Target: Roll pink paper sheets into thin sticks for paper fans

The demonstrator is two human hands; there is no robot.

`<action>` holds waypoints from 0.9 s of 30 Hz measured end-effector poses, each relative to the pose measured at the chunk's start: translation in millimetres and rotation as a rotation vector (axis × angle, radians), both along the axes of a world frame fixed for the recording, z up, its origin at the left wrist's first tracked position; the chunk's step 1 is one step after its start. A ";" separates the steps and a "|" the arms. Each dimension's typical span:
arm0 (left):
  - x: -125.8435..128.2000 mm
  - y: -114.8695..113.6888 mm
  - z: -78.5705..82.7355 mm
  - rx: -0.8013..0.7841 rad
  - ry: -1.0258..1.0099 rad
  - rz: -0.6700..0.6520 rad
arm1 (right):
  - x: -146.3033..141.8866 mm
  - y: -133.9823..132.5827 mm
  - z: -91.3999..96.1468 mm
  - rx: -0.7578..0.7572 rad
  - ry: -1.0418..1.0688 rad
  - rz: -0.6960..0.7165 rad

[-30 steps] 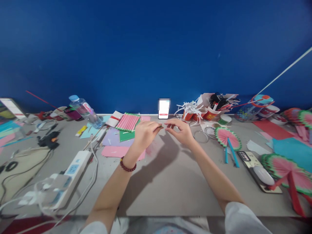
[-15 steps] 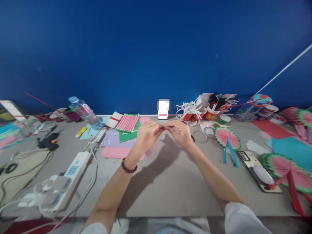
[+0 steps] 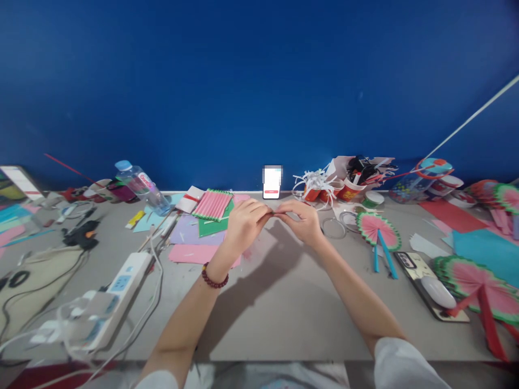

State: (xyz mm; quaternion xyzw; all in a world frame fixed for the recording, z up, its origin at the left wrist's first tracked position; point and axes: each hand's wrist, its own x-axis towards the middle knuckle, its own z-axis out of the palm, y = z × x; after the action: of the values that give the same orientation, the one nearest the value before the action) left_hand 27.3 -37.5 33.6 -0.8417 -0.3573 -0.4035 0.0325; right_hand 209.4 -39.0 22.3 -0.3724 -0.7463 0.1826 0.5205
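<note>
My left hand (image 3: 248, 222) and my right hand (image 3: 300, 221) meet fingertip to fingertip over the middle of the table. Both are closed in a pinch around something thin and dark, mostly hidden by the fingers and too small to name. Just left of my left hand lies a pleated pink paper (image 3: 214, 204) with green edges, on a green sheet (image 3: 211, 227) and a purple sheet (image 3: 184, 231). A pink paper strip (image 3: 186, 253) lies nearer to me. To the right of my right hand is a round watermelon-like paper fan (image 3: 377, 229) with blue sticks.
A phone (image 3: 271, 183) stands against the blue wall. At left are a power strip (image 3: 121, 292) with cables and a tilted water bottle (image 3: 141, 186). Cups of pens (image 3: 349, 190), a phone (image 3: 409, 275) under a white mouse (image 3: 438, 292) and a larger fan (image 3: 480, 283) occupy the right.
Both hands keep their pinch at nearly the same spot, with only slight shifts of the fingers. The other things have stayed put.
</note>
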 end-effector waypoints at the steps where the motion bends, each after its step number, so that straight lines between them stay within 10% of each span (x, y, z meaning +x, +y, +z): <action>1: 0.3 0.0 -0.1 0.004 -0.015 0.002 | -0.4 -0.1 -1.0 0.017 0.007 -0.027; 8: 0.4 -0.4 2.3 0.056 -0.105 0.005 | -5.7 1.4 -3.7 0.185 0.093 -0.055; 27: 2.2 -1.8 4.1 0.101 -0.102 -0.033 | -6.2 1.7 -10.2 -0.046 0.173 0.012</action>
State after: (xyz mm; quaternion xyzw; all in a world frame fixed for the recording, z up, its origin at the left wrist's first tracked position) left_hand 29.5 -39.3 37.7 -0.8230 -0.3235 -0.4642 0.0500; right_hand 203.2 -37.3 12.0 -0.3627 -0.6965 0.2343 0.5731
